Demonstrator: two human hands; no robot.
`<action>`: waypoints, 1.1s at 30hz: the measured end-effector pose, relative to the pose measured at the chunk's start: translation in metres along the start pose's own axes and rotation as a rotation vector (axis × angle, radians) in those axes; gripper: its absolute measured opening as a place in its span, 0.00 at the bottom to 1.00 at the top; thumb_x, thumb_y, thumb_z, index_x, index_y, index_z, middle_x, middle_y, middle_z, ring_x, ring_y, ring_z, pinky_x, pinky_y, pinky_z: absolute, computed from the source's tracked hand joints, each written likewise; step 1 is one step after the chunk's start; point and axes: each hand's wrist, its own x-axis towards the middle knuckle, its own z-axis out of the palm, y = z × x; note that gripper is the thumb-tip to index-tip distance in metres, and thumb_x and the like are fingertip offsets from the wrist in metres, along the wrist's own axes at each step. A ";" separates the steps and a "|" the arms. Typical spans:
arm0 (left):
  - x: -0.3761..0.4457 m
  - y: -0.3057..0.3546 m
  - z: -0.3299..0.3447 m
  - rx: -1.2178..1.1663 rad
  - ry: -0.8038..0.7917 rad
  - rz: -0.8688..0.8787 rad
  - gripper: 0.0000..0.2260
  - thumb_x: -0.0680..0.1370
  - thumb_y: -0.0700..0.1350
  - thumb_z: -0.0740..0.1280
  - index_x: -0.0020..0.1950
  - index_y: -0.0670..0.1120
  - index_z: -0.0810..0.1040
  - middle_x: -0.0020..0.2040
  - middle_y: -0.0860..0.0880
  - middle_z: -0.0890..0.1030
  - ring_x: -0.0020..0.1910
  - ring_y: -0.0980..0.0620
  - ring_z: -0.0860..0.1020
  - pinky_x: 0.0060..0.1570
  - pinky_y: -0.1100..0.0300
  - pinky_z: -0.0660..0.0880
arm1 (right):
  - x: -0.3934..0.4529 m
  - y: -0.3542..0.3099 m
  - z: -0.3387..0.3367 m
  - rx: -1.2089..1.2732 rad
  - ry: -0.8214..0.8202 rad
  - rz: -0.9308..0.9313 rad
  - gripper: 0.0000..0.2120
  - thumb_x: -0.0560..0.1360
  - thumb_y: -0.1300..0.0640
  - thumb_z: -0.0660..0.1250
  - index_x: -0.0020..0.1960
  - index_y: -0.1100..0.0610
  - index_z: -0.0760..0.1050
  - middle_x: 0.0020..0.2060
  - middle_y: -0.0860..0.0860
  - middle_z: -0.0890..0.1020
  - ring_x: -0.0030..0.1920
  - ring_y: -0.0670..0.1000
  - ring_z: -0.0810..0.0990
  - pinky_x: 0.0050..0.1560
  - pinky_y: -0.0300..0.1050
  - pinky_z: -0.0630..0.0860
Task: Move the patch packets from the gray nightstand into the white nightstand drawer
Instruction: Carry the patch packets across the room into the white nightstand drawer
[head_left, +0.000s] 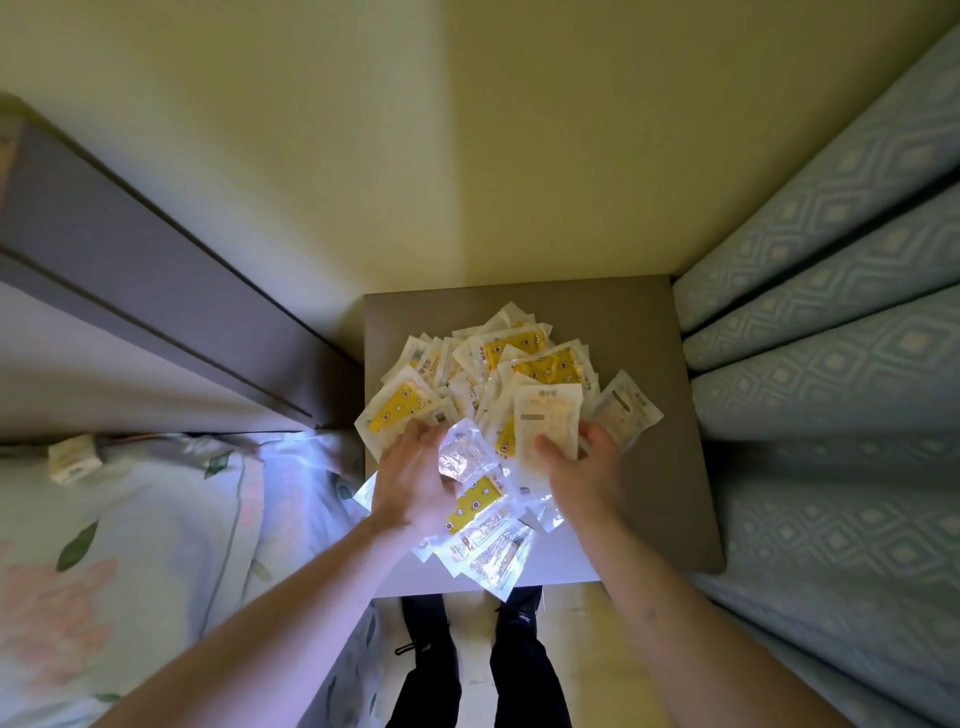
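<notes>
Packets (498, 395), uncountably many, heaped.

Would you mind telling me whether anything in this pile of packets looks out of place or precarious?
Yes: the patch packets lie in a loose, fanned heap, not a stack. Several near ones stick out over the front edge of the gray nightstand and might slip off. Both hands, left and right, rest on the heap.

The patch packets (511, 384) are flat white and clear sachets, many printed with yellow panels bearing small star shapes. They lie in a loose overlapping heap on the gray nightstand (670, 467), spread from its middle to its near edge. The packets at the near edge overhang it slightly and glare in bright light. One pale packet sits apart at the heap's right side.
</notes>
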 end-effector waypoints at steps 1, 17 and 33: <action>-0.001 -0.002 0.000 -0.046 0.003 0.004 0.28 0.74 0.47 0.76 0.72 0.49 0.73 0.66 0.52 0.75 0.57 0.50 0.81 0.60 0.55 0.76 | 0.005 0.000 0.005 -0.001 0.013 0.003 0.12 0.77 0.56 0.74 0.58 0.51 0.77 0.49 0.44 0.83 0.48 0.45 0.83 0.35 0.32 0.76; -0.042 -0.022 0.016 -0.007 -0.003 0.087 0.20 0.75 0.58 0.73 0.61 0.47 0.81 0.62 0.52 0.76 0.62 0.49 0.72 0.66 0.57 0.70 | 0.019 0.003 0.016 0.013 0.048 0.022 0.16 0.74 0.58 0.77 0.58 0.49 0.77 0.45 0.40 0.83 0.46 0.40 0.82 0.37 0.33 0.74; -0.037 -0.008 0.031 -0.181 -0.053 -0.043 0.15 0.72 0.53 0.78 0.56 0.50 0.83 0.58 0.56 0.78 0.54 0.55 0.79 0.66 0.54 0.67 | -0.016 0.034 -0.049 0.536 -0.020 0.210 0.20 0.75 0.52 0.75 0.65 0.52 0.78 0.58 0.52 0.86 0.59 0.53 0.85 0.59 0.50 0.79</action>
